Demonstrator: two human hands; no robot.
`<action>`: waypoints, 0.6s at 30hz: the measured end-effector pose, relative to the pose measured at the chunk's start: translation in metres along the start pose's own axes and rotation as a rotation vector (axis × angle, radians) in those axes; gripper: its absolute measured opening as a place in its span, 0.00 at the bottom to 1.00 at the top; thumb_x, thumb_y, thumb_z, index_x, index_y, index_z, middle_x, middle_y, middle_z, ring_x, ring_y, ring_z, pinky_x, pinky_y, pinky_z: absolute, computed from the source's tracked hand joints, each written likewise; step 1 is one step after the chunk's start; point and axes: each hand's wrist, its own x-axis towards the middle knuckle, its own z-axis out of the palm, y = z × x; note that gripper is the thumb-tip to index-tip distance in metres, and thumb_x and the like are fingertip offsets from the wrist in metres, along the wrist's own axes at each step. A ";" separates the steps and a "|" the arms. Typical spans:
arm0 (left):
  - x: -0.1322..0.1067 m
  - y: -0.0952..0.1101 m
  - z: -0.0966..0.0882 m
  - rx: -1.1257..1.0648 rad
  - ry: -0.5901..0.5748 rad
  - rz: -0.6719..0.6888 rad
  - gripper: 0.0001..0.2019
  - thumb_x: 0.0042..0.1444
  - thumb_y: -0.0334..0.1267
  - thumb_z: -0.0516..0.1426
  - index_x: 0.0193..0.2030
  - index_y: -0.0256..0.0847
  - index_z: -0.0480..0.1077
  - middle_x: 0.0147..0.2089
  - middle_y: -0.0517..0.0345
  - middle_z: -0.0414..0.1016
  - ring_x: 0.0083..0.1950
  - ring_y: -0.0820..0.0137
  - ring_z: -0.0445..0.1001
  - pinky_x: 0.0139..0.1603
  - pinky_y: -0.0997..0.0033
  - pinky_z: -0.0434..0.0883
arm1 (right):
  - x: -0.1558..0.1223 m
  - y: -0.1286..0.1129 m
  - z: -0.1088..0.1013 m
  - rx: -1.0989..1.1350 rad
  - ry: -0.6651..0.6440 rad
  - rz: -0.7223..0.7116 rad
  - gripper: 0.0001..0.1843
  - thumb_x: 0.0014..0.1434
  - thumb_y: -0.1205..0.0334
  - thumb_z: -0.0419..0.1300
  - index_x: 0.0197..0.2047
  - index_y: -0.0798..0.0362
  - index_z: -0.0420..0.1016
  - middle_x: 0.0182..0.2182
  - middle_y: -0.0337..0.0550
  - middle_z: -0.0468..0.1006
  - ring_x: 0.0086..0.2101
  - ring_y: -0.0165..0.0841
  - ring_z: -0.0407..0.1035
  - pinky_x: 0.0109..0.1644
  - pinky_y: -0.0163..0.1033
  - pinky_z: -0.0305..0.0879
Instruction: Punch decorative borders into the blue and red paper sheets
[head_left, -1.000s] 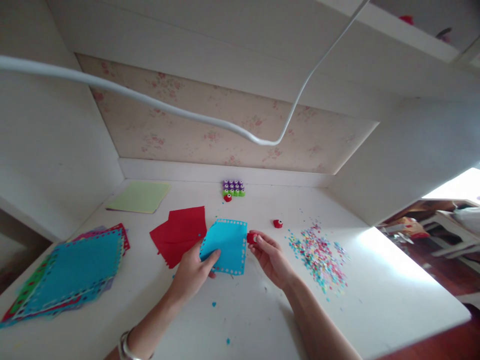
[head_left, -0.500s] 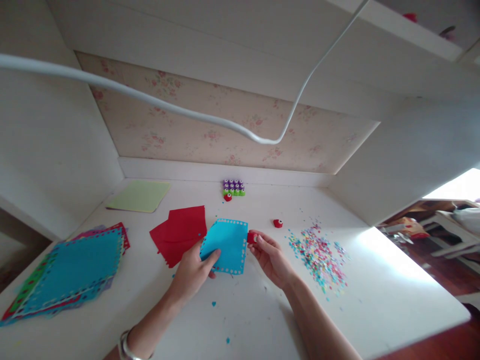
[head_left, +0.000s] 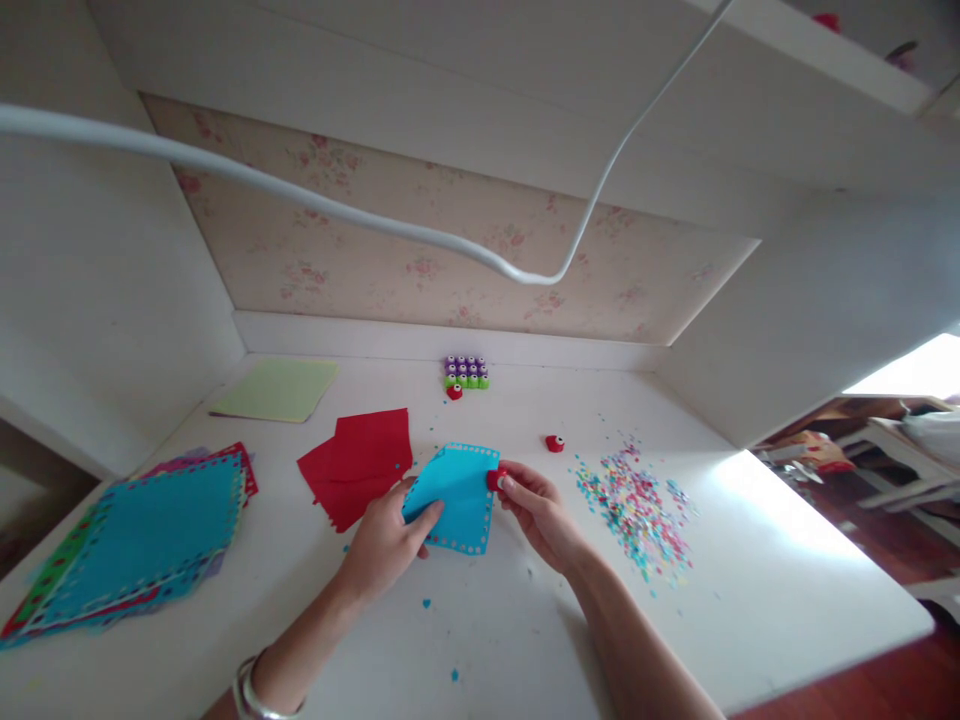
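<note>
A blue paper sheet (head_left: 459, 492) with punched holes round its edges is held just above the white desk (head_left: 487, 640). My left hand (head_left: 386, 540) grips its lower left corner between thumb and fingers. My right hand (head_left: 536, 512) pinches a small red punch (head_left: 493, 480) against the sheet's right edge. Red paper sheets (head_left: 358, 466) lie just left of the blue one.
A stack of punched coloured sheets (head_left: 131, 545) lies at the front left, a pale green sheet (head_left: 279, 388) at the back left. A cluster of purple and green punches (head_left: 466, 373) sits by the back wall, a loose red punch (head_left: 554, 443) and a confetti pile (head_left: 637, 505) on the right. A white cable (head_left: 360, 225) hangs overhead.
The red punch in my right hand has moved a little left onto the blue sheet's right edge. The sheet has tilted slightly. My left hand keeps its grip.
</note>
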 end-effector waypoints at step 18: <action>0.003 -0.009 0.004 -0.040 -0.062 -0.017 0.24 0.56 0.51 0.58 0.56 0.39 0.68 0.36 0.54 0.79 0.25 0.66 0.78 0.19 0.74 0.72 | -0.004 -0.004 -0.002 0.032 -0.120 0.148 0.13 0.54 0.57 0.70 0.40 0.51 0.75 0.30 0.35 0.72 0.27 0.24 0.65 0.31 0.30 0.60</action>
